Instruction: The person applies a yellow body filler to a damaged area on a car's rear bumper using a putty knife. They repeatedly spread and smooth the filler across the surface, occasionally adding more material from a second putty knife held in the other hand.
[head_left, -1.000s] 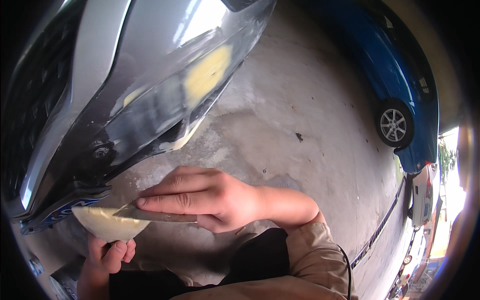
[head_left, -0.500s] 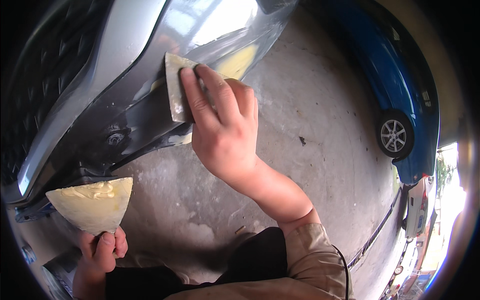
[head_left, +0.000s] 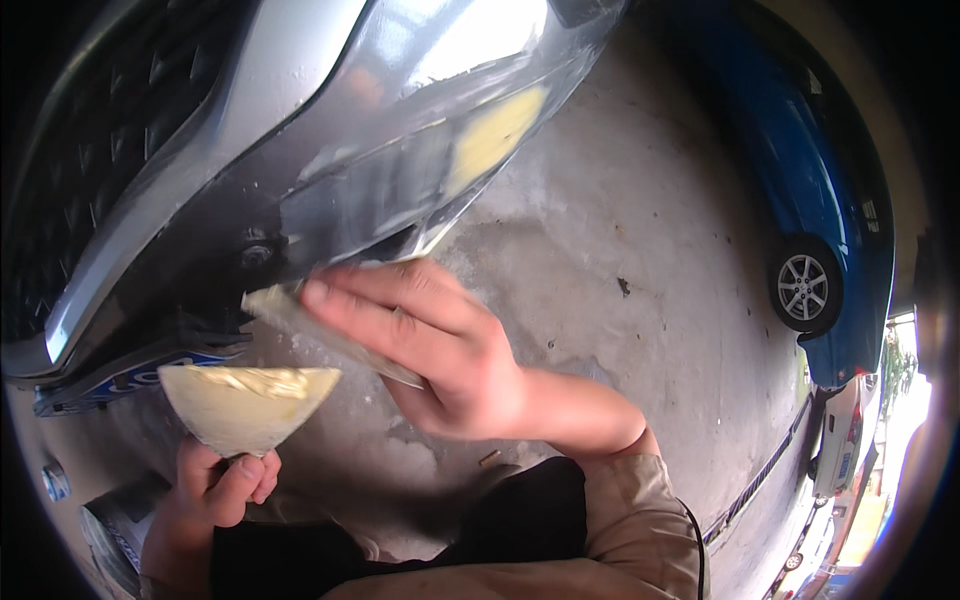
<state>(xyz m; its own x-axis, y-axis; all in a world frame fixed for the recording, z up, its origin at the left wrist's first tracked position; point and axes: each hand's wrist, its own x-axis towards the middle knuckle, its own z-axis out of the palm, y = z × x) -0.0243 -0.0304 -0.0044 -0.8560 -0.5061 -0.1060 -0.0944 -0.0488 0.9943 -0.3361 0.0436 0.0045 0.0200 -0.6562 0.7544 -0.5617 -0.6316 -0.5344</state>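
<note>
Pale yellow spreader (head_left: 245, 412); scraper (head_left: 302, 321) blurred

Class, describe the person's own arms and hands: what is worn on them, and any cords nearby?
The left hand and right hand wear no gloves. The right forearm is uncovered; the right sleeve is beige, creased cloth ending near the elbow. A thin black cord runs beside that sleeve. No markings can be made out.

Left hand (head_left: 222, 488) closed low, thumb (head_left: 237, 482) over curled fingers (head_left: 267, 476), right hand (head_left: 450, 355) higher, fingers stretched leftward, slightly blurred
</note>
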